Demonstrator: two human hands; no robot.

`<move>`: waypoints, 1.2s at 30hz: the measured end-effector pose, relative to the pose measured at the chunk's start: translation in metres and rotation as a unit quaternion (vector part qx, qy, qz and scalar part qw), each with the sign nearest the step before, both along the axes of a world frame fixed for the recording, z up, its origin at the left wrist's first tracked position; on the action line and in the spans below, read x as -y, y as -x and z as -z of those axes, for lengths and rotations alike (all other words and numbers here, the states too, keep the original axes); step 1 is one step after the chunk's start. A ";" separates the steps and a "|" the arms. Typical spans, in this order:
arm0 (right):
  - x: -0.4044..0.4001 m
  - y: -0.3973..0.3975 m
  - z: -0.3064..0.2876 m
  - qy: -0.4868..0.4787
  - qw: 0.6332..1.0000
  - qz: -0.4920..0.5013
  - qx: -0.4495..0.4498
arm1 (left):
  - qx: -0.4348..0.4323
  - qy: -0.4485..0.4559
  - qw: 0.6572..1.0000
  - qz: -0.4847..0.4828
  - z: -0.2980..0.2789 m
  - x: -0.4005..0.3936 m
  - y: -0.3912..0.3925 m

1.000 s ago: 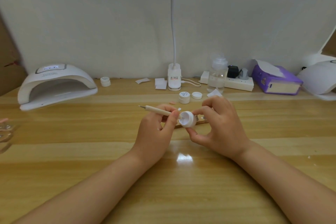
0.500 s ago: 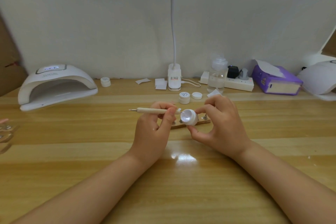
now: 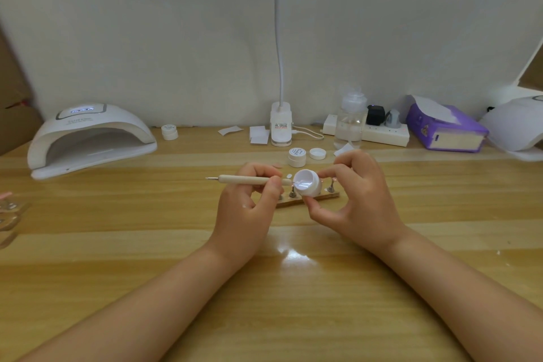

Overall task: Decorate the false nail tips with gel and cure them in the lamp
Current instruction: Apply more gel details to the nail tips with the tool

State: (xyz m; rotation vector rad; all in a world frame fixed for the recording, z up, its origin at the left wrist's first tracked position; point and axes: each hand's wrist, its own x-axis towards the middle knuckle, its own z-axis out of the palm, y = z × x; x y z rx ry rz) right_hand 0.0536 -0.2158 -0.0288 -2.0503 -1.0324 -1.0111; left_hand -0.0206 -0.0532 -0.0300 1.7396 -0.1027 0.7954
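My left hand (image 3: 245, 206) grips a wooden-handled dotting tool (image 3: 249, 179) held level, its right tip at the mouth of a small white gel pot (image 3: 308, 183). My right hand (image 3: 357, 200) pinches that open pot between thumb and fingers, tilted toward the tool, with white gel inside. Behind the hands lies a wooden strip (image 3: 293, 200) with small metal nail stands (image 3: 331, 185); a nail tip (image 3: 289, 176) shows on one. The white curing lamp (image 3: 88, 138) stands at the back left, its opening facing me.
A closed gel pot (image 3: 296, 156) and a loose lid (image 3: 317, 153) sit behind the hands. Another pot (image 3: 169, 132) stands near the lamp. A desk lamp base (image 3: 281, 128), clear bottle (image 3: 349, 123), power strip (image 3: 385, 134), purple tissue box (image 3: 446, 129) and second lamp (image 3: 517, 126) line the wall.
My left hand levelled the tool and brought its tip to the pot's mouth. My right hand turned the pot's opening more toward the camera and tool.
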 end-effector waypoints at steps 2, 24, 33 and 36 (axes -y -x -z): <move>0.000 0.000 0.000 -0.001 1.000 -0.001 -0.002 | 0.000 -0.003 1.000 0.001 0.000 0.000 0.000; -0.001 -0.001 0.001 -0.013 1.000 -0.001 -0.019 | 0.029 0.004 1.000 -0.008 -0.002 0.000 0.001; -0.001 -0.001 0.001 0.004 1.000 0.000 -0.030 | 0.063 -0.002 0.998 -0.010 -0.001 -0.001 0.000; 0.000 -0.001 0.001 0.005 0.999 0.007 -0.039 | 0.066 0.011 0.997 -0.025 0.000 -0.003 -0.002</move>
